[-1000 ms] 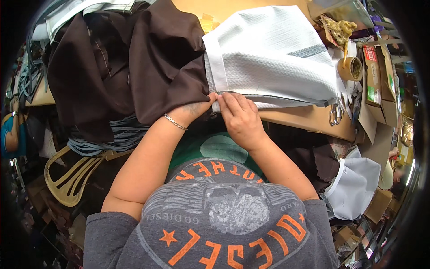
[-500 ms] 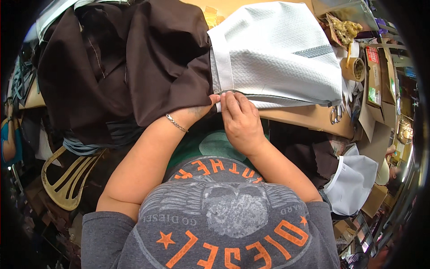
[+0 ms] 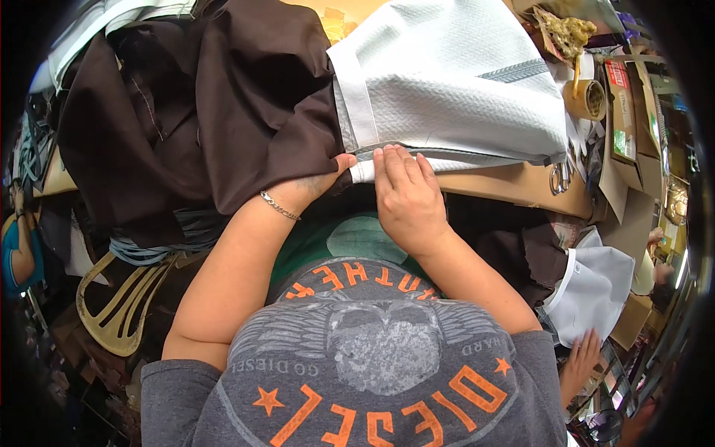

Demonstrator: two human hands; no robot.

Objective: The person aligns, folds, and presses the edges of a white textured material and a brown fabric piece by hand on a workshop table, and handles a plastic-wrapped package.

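Brown cloth (image 3: 261, 104) lies beside a white textured fabric piece (image 3: 447, 89) with a pale band and a grey strip (image 3: 477, 158) along its near edge. My left hand (image 3: 316, 182) is closed at the edge where brown meets white, thumb showing, other fingers tucked out of sight under the cloth. My right hand (image 3: 410, 197) rests over the near white edge and grey strip, fingers extended side by side, fingertips pressing on it.
Tan worktop (image 3: 514, 191), tape roll (image 3: 585, 100), scissors (image 3: 560, 179) and cardboard boxes (image 3: 637, 127) at right. A plastic chair (image 3: 112, 313) and blue strips stand lower left. Another person's hand (image 3: 581, 361) is by white fabric (image 3: 588, 290); another person's arm (image 3: 22, 253) shows far left.
Both fabrics and my left hand have shifted slightly left. My right hand's fingers have moved a little right and straightened along the edge. Another person's hand has appeared at lower right.
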